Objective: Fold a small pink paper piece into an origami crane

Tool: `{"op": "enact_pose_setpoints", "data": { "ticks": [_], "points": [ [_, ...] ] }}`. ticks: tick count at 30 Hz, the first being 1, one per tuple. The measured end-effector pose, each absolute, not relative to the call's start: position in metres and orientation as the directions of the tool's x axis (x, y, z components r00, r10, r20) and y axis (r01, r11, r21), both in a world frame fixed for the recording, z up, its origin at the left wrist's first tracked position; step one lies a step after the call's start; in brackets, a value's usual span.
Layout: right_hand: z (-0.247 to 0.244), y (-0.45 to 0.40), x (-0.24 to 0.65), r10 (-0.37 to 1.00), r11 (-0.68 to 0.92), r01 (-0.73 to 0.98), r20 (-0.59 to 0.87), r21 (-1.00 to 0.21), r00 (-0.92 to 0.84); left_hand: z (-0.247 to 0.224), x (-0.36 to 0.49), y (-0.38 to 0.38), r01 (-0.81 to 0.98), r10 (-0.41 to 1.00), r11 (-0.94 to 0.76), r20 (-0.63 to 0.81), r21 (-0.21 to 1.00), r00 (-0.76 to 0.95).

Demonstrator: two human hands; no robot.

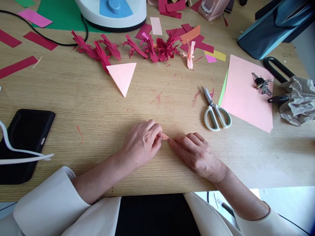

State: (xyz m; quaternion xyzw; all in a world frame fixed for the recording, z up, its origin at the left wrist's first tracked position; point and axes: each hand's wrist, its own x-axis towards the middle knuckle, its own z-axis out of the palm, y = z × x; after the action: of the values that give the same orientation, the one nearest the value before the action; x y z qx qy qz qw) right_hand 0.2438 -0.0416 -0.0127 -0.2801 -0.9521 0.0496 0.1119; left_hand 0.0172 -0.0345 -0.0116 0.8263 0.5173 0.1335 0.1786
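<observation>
Between my two hands is a small strip of pale orange paper [165,136], low over the front middle of the table. My left hand [142,141] pinches one end of it, with the fingers curled and much of the paper hidden. The fingertips of my right hand [194,152] close on the other end. Beyond my left hand lies a folded pale pink paper triangle [123,78], its point toward me. To the right of my hands, scissors [214,111] with pale handles rest with their blades pointing away.
Several crumpled dark red paper pieces [147,49] lie in a row at the back, with cut strips around them. Keys [262,83] sit on pink paper sheets [243,98] at right. At left is a black phone [27,141] with a white cable [22,151]; a white appliance [113,14] stands behind.
</observation>
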Motion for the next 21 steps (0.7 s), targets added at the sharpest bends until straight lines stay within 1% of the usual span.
{"op": "enact_pose_setpoints", "data": {
  "ticks": [3,9,13,17,21],
  "points": [
    [-0.0136,-0.0423,0.2438,0.548,0.837,0.529,0.189,-0.143,-0.815,-0.0118,0.0173,-0.0348,0.8,0.9,-0.409,0.051,0.439,0.432],
    [-0.0108,-0.0431,0.2395,0.557,0.83,0.549,0.108,-0.101,-0.823,-0.0151,0.0189,-0.0349,0.827,0.912,-0.402,0.086,0.393,0.402],
    [-0.0111,-0.0426,0.2388,0.571,0.821,0.56,0.117,-0.113,-0.813,-0.0156,0.0191,-0.0346,0.827,0.908,-0.411,0.093,0.384,0.408],
    [-0.0125,-0.0422,0.2413,0.569,0.822,0.553,0.157,-0.136,-0.807,-0.0135,0.0162,-0.0343,0.804,0.901,-0.42,0.082,0.421,0.427],
    [-0.0138,-0.0426,0.243,0.576,0.816,0.549,0.188,-0.181,-0.795,-0.0134,0.0107,-0.0339,0.756,0.888,-0.432,0.086,0.492,0.452]
  ]
}}
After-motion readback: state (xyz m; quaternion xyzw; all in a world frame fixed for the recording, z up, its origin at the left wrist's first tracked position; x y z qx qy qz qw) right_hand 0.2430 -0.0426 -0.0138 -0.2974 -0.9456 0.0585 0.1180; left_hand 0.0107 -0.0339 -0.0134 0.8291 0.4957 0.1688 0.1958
